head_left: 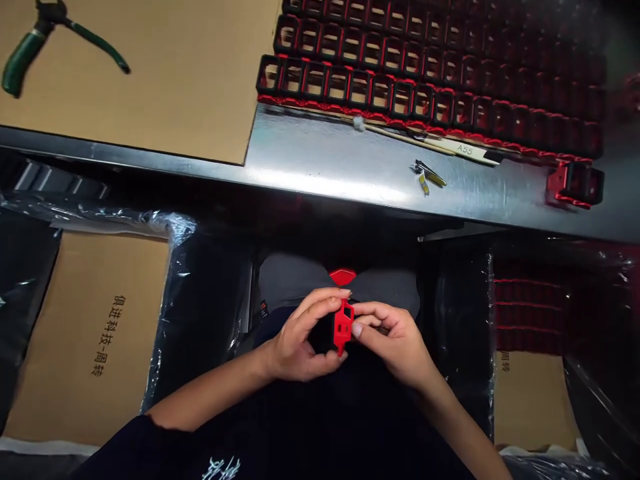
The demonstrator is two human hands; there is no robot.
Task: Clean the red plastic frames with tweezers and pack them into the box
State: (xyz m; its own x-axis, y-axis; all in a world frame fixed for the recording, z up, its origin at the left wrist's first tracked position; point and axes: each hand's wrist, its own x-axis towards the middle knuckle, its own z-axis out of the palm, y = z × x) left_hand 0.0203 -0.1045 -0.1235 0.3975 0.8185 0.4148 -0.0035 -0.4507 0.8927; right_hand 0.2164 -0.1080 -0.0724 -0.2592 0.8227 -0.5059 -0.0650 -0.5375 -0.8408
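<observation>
Fingers of the left hand (300, 337) and right hand (393, 337) are pinching a small red plastic clip (343, 325) between them, low over the person's lap, below the table edge. Above, a steel tabletop (320, 157) is running across the view, carrying rows of red-and-black clips (425, 73), a cardboard sheet (165, 73) and green-handled pliers (30, 50). Film-wrapped cartons (95, 333) are standing close on both sides, leaving only a narrow gap around the hands.
</observation>
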